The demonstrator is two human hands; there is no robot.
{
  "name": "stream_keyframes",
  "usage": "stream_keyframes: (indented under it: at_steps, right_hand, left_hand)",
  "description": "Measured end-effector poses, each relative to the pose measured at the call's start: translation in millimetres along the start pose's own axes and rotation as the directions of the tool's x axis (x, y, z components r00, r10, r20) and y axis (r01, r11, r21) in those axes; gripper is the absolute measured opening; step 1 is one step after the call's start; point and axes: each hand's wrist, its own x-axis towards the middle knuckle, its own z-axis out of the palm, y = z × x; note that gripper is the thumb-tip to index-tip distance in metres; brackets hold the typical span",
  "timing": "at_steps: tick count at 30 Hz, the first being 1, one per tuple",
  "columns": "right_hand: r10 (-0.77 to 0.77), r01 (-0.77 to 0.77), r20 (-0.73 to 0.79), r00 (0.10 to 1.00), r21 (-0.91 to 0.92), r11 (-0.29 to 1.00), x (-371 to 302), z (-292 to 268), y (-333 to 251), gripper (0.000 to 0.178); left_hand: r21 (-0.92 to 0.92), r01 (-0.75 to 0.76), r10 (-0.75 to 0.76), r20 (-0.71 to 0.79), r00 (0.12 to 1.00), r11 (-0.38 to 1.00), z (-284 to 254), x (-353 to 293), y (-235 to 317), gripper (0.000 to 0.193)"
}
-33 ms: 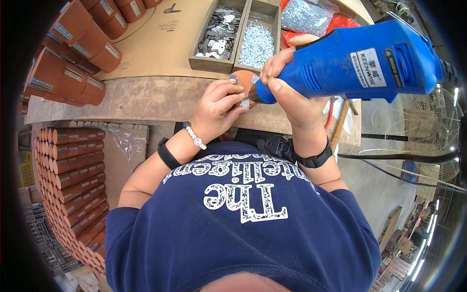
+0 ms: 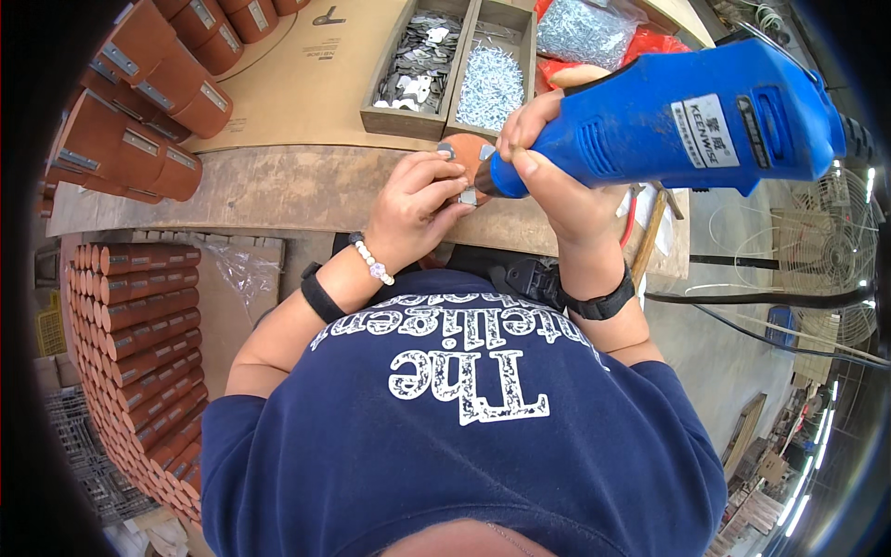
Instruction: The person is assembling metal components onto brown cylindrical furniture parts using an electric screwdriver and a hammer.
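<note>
Nothing is shifting between the two frames: both hands are staying at the same spot on the desk. Right hand is gripping a blue power screwdriver, fingers wrapped closed around its front end, its dark tip pointing left and down onto a small brown wooden piece. Left hand is pinching closed on that piece, fingertips pressing a small grey metal plate against it. This piece is sitting at the near edge of the desk, just in front of a wooden tray with two compartments: the left is holding flat grey metal plates, the right a heap of silvery screws. A clear bag of screws is lying beyond the tray. Brown cylindrical boxes with metal clasps are standing at the far left of the desk; more brown boxes are lying stacked below it, on the left.
</note>
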Motion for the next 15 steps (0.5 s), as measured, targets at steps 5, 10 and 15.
stream_keyframes:
  at_steps: [5, 10, 15]
  right_hand:
    - [0.016, -0.017, 0.007, 1.0, 0.076, 0.997, 0.9, -0.9, 0.6, 0.049]
    - [-0.016, 0.017, -0.009, 1.0, 0.098, 0.995, 1.4, 0.8, 0.9, 0.048]
    - [0.04, -0.038, -0.022, 0.999, 0.108, 0.993, 0.4, -2.4, -0.2, 0.052]
  left_hand:
    - [-0.008, 0.018, -0.018, 0.004, 1.0, 1.0, 0.2, 0.0, 0.2, 0.026]
    - [-0.011, 0.015, -0.015, 0.002, 1.0, 1.0, -0.2, 0.1, -0.9, 0.027]
    - [-0.001, 0.018, -0.018, -0.005, 1.0, 1.0, -0.2, -0.2, 0.1, 0.027]
